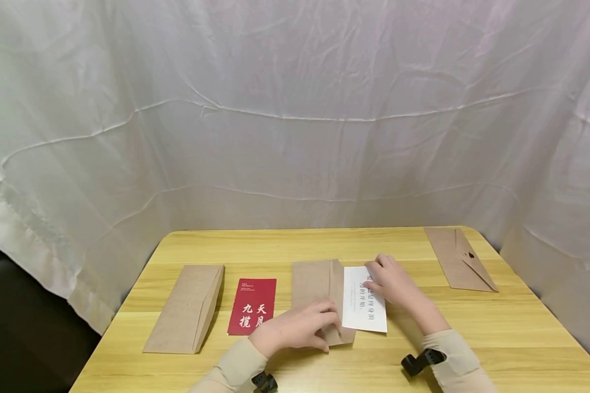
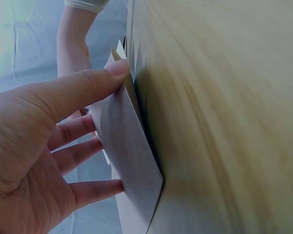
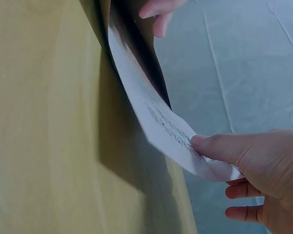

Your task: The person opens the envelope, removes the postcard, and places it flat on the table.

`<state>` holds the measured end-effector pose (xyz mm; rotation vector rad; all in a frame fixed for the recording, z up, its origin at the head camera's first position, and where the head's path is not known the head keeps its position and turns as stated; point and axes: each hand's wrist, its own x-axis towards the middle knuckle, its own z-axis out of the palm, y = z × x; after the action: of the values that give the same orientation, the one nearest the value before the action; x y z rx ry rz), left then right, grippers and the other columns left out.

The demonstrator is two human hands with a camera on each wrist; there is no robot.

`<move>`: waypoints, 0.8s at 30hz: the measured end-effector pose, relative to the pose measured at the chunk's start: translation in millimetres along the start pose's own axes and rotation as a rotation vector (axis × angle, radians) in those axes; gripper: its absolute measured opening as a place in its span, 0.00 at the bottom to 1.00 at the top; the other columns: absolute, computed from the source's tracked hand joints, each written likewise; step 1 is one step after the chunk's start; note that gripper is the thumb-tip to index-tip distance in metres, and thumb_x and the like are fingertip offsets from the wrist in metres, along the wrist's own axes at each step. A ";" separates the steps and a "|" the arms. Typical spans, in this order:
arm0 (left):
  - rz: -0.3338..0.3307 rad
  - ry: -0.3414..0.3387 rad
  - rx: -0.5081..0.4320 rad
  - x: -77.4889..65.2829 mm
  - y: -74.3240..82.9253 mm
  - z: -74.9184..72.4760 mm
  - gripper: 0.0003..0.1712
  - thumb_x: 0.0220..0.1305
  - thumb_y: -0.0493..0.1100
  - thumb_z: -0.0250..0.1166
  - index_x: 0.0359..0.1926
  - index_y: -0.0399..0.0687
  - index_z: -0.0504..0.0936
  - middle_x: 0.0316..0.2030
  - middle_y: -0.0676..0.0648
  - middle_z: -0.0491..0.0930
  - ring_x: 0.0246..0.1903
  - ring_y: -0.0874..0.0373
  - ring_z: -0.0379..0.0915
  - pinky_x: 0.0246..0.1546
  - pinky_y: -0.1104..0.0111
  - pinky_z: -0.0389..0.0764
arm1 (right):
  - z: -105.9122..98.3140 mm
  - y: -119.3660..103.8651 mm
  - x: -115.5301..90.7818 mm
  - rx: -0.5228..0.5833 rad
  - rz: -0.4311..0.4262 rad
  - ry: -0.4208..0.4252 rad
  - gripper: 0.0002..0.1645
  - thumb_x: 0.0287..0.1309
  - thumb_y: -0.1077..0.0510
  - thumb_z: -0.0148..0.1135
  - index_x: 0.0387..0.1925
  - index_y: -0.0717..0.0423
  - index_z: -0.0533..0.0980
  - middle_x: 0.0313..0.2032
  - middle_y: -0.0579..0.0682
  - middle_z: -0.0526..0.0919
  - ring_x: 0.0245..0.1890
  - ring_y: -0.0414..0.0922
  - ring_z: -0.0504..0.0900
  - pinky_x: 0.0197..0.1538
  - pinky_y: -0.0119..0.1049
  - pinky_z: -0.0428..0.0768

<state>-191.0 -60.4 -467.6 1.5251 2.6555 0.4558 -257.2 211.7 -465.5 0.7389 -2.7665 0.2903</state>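
Observation:
A brown paper envelope (image 1: pixel 311 278) lies in the middle of the table, its open end facing right. My left hand (image 1: pixel 302 326) holds it near its front edge; in the left wrist view the thumb is at the edge of the envelope (image 2: pixel 129 153) and the other fingertips touch its face. A white card (image 1: pixel 355 305) printed with dark characters extends out of the opening. My right hand (image 1: pixel 392 283) pinches the card's outer end, thumb on the printed side. The right wrist view shows the card (image 3: pixel 151 117) bowed, its far part inside the envelope's mouth.
A red card (image 1: pixel 252 305) with white characters lies left of the middle envelope. Farther left is another brown envelope (image 1: pixel 179 311). At the back right lies a brown envelope (image 1: pixel 454 259) with a small dark mark. White curtains (image 1: pixel 295 153) hang behind the wooden table (image 1: pixel 373 363).

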 end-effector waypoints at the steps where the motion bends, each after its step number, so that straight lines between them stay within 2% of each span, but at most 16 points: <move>1: -0.002 0.000 0.002 0.0 -0.4 -0.1 0.21 0.53 0.53 0.73 0.48 0.60 0.78 0.53 0.58 0.72 0.49 0.69 0.69 0.52 0.81 0.72 | -0.5 1.2 -0.3 0.001 0.002 0.002 0.27 0.52 0.53 0.72 0.50 0.64 0.78 0.37 0.53 0.74 0.36 0.47 0.69 0.38 0.39 0.71; 3: -0.007 0.000 0.005 -0.2 -0.9 0.0 0.21 0.53 0.53 0.73 0.48 0.60 0.78 0.54 0.58 0.72 0.48 0.68 0.68 0.51 0.81 0.72 | -0.9 4.0 -0.5 0.003 0.008 0.003 0.28 0.51 0.53 0.73 0.50 0.64 0.78 0.38 0.54 0.75 0.37 0.47 0.70 0.38 0.40 0.71; 10: -0.011 -0.003 0.017 -0.6 -1.9 1.7 0.21 0.53 0.53 0.73 0.48 0.61 0.77 0.58 0.54 0.72 0.56 0.63 0.70 0.58 0.75 0.73 | -2.7 13.2 -0.3 -0.013 0.031 -0.013 0.27 0.53 0.52 0.72 0.51 0.63 0.77 0.39 0.54 0.75 0.38 0.47 0.71 0.39 0.40 0.72; 16: -0.001 0.005 0.024 -0.7 -2.4 1.9 0.22 0.53 0.54 0.73 0.48 0.61 0.78 0.55 0.57 0.72 0.52 0.66 0.69 0.57 0.77 0.73 | -8.3 16.8 -2.1 0.000 0.055 -0.019 0.27 0.53 0.52 0.72 0.51 0.63 0.77 0.39 0.54 0.75 0.38 0.48 0.71 0.38 0.40 0.71; 24: 0.005 0.008 0.021 -0.9 -1.7 -0.1 0.22 0.53 0.53 0.73 0.48 0.60 0.77 0.54 0.56 0.72 0.53 0.65 0.70 0.56 0.76 0.73 | -12.1 25.5 -4.4 -0.004 0.086 -0.037 0.27 0.53 0.53 0.72 0.51 0.63 0.77 0.40 0.55 0.75 0.40 0.50 0.72 0.39 0.43 0.74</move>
<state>-192.0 -61.9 -468.1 1.5397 2.6709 0.4373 -264.1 238.5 -458.5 0.6317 -2.8375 0.2906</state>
